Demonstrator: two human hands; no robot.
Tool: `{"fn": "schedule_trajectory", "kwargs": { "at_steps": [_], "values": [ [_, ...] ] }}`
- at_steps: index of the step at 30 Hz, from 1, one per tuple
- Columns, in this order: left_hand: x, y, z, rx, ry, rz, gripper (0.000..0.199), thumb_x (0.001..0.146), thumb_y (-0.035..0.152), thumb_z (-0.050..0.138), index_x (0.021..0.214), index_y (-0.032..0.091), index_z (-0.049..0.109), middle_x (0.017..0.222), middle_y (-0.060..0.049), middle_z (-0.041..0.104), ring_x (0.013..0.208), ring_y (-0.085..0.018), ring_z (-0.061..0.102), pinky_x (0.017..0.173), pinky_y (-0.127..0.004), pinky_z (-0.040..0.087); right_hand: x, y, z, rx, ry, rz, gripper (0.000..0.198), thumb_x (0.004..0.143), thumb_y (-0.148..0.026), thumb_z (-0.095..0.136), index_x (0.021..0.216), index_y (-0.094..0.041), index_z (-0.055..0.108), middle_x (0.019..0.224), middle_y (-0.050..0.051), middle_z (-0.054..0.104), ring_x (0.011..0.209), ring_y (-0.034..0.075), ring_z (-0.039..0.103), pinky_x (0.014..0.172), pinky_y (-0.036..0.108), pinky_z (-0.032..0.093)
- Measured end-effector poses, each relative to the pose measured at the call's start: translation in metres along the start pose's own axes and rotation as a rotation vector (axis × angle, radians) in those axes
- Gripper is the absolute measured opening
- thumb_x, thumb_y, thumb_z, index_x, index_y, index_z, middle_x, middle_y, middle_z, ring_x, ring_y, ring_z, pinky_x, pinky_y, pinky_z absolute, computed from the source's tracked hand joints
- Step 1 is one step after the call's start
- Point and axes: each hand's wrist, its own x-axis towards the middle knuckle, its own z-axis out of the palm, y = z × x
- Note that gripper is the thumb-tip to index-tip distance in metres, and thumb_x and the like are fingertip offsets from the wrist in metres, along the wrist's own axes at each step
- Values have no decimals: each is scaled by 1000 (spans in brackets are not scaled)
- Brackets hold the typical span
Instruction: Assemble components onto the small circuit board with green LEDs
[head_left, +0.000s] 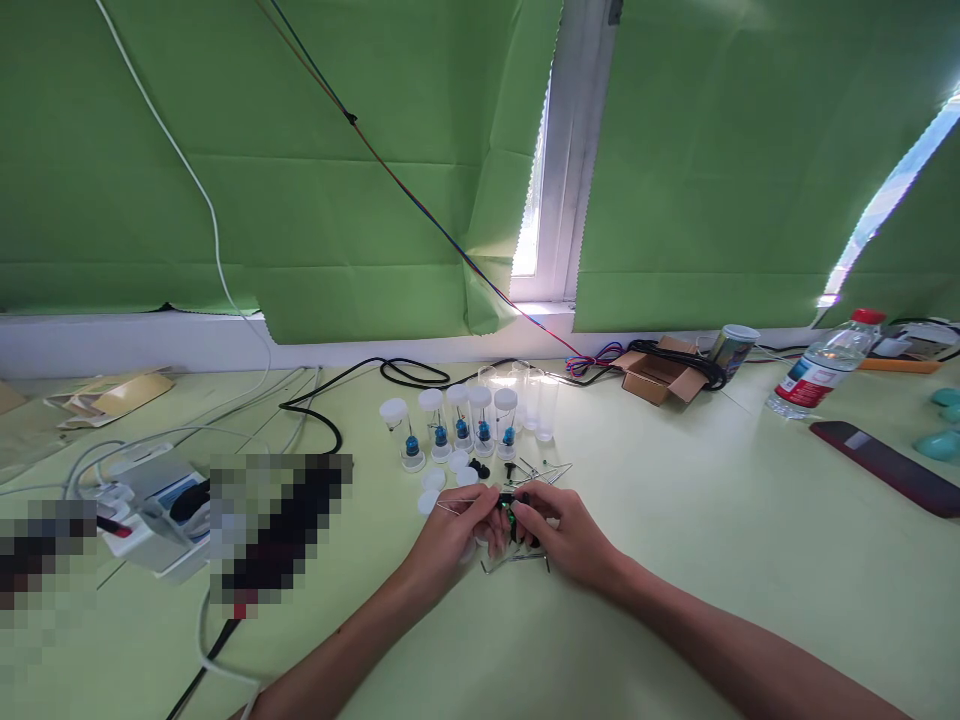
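My left hand (461, 520) and my right hand (553, 522) meet over the table, fingertips closed on a small black and green part (507, 497) between them. Its exact kind is too small to make out. A thin metal wire sticks out at the left fingers. Just beyond lie bent metal wires (546, 471), a black stub-like piece (510, 470), small black parts (478, 468) and round white lids (433, 480). Nearer to me is a bent metal rod (517, 558). Behind stand several clear tubes with white caps (480, 425), each with a blue piece inside.
Uncapped clear tubes (545, 415) stand behind. Along the window side are black cable (412, 372), a cardboard box (660, 375), a can (733, 350) and a water bottle (825, 368). A dark red flat object (885, 465) lies right; a white power strip (161, 510) with cables lies left.
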Motion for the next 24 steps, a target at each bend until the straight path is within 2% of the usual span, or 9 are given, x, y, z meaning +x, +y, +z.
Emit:
{"fn": "schedule_trajectory", "kwargs": {
  "at_steps": [24],
  "values": [
    [0, 0, 0, 15, -4, 3, 38, 88, 43, 62, 65, 13, 64, 61, -4, 60, 53, -14, 57, 51, -25, 45, 1, 0, 0, -3, -3, -1, 26, 96, -40, 49, 91, -18, 61, 70, 0, 60, 63, 13, 54, 61, 25, 47]
  ]
}}
